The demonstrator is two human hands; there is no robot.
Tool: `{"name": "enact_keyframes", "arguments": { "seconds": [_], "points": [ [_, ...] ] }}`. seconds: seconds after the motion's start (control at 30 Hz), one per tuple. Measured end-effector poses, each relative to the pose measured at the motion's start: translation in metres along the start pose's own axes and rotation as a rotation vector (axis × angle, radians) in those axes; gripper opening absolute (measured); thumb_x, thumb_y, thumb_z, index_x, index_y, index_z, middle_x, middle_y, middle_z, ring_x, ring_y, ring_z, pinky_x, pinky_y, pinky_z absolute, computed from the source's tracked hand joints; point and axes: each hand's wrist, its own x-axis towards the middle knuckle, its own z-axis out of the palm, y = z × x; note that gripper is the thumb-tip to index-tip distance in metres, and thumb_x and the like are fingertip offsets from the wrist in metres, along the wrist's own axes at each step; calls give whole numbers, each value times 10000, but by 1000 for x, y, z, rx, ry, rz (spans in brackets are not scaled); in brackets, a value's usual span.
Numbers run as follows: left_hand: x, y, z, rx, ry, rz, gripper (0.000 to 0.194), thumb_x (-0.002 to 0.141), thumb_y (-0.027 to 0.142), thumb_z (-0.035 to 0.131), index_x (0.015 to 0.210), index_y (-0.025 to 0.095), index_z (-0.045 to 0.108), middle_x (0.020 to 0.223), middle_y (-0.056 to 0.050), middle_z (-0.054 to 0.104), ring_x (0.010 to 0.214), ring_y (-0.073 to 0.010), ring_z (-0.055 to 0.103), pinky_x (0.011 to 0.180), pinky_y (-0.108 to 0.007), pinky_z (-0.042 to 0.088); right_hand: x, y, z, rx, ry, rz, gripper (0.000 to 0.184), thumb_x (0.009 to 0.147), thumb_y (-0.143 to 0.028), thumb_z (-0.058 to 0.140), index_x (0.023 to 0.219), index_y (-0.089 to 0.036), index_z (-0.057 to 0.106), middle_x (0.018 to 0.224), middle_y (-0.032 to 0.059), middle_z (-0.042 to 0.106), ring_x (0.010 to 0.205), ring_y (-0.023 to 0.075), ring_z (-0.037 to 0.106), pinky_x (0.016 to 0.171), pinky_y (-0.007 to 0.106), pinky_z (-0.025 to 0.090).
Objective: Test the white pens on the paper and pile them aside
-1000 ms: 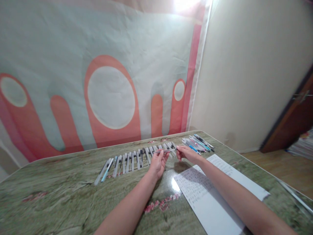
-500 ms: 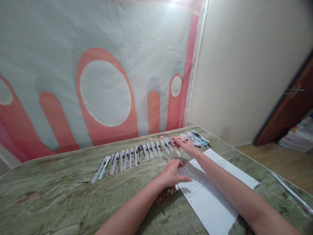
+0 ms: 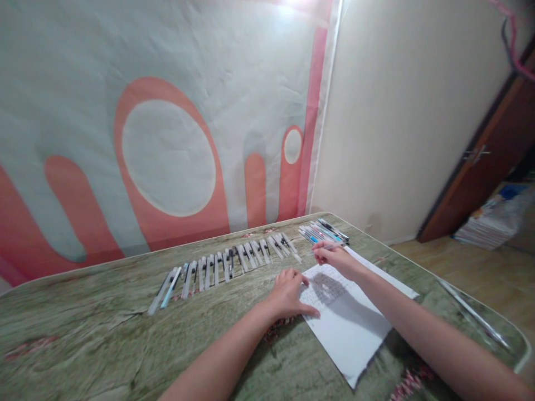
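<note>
In the head view, my left hand (image 3: 289, 294) rests at the left edge of a white sheet of paper (image 3: 349, 342), thumb and fingers apart, with the thumb lying on the sheet. Rows of handwriting cover the paper's upper part. My right hand (image 3: 333, 256) is above the far end of the sheet, its fingers closed in a pinch around a slim, pale pen (image 3: 334, 245), partly hidden by the fingers. Left of it runs a long row of pens (image 3: 217, 270), laid side by side with clear and black parts.
A bunch of pens (image 3: 315, 229) lies near the table's far right corner. A long, thin silvery item (image 3: 472, 312) lies along the right edge of the green patterned table (image 3: 104, 345). Behind stands a printed backdrop (image 3: 167, 156); stacked papers (image 3: 480, 231) sit on the floor by a door (image 3: 472, 172).
My right hand has come back from the end of the pen row to above the paper, holding the pen. My left hand stays by the paper's edge. The view has shifted slightly right.
</note>
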Motion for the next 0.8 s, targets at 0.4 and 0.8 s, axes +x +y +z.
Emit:
{"name": "enact_keyframes", "arguments": {
  "seconds": [0.4,0.8],
  "points": [
    [2,2,-1,94,32,33,511,640,575,567,1040,260,521,1091,-66,467,1045,-262,373,882,-392,296,-75,20,22,-65,146,-4,121,696,-234,488,590,-189,451,495,-42,454,442,85,396,448,228,318],
    [5,-16,-7,-44,-43,66,491,632,487,624,1071,280,550,1140,-57,470,1066,-253,380,915,-385,281,-103,30,35,-489,-4,-208,83,720,-200,486,638,-190,479,591,-22,475,582,123,433,536,240,320]
  ]
}}
